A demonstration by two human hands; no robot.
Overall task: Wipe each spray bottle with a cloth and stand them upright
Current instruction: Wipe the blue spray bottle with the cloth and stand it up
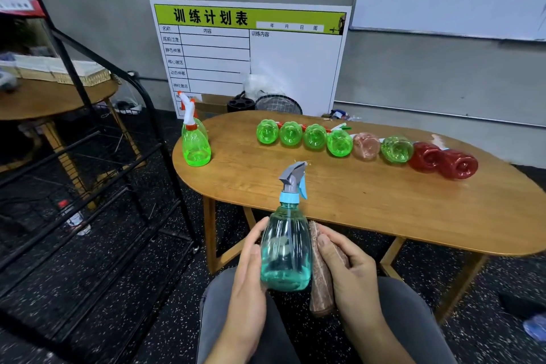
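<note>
I hold the teal spray bottle (286, 248) upright over my lap at six o'clock, left hand (246, 269) cupping its belly, right hand (348, 272) pressing the cloth (320, 284) on; light, slick plastic, I judge.

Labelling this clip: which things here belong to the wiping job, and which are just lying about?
Job: teal plastic spray bottle, brown cloth, upright green spray bottles, row of lying green, pink and red bottles.
Lying about: white training-plan board, black wire rack, wire basket.
</note>
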